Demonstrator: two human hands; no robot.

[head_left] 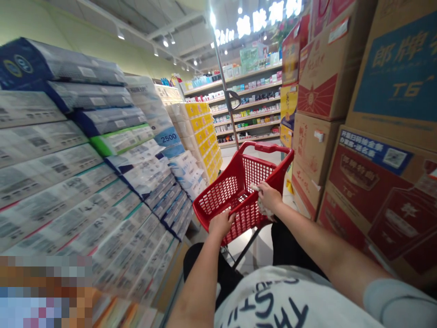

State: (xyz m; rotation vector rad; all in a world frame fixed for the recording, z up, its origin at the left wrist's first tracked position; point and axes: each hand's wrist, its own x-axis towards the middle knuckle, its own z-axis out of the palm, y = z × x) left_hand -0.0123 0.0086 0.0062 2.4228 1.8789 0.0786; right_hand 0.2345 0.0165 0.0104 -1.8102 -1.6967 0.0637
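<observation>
A red shopping cart [247, 171] with a perforated plastic basket stands in front of my body, tilted in the view. My left hand [221, 224] is closed over the basket's near rim, toward its left corner. Farther right along the same rim is my right hand [269, 197], its fingers closed around a crumpled pale cloth [265, 210] that hangs down the outside of the basket. Through the lattice I see nothing lying in the basket. The cart's handle bar [265, 148] is on the far side, away from me.
Stacked tissue packs [102, 182] line the left side, with yellow-and-white packs [201, 132] beyond. Tall cardboard boxes [322, 77] wall the right side closely. A metal pole [225, 86] rises behind the cart. Stocked shelves [252, 98] stand at the back.
</observation>
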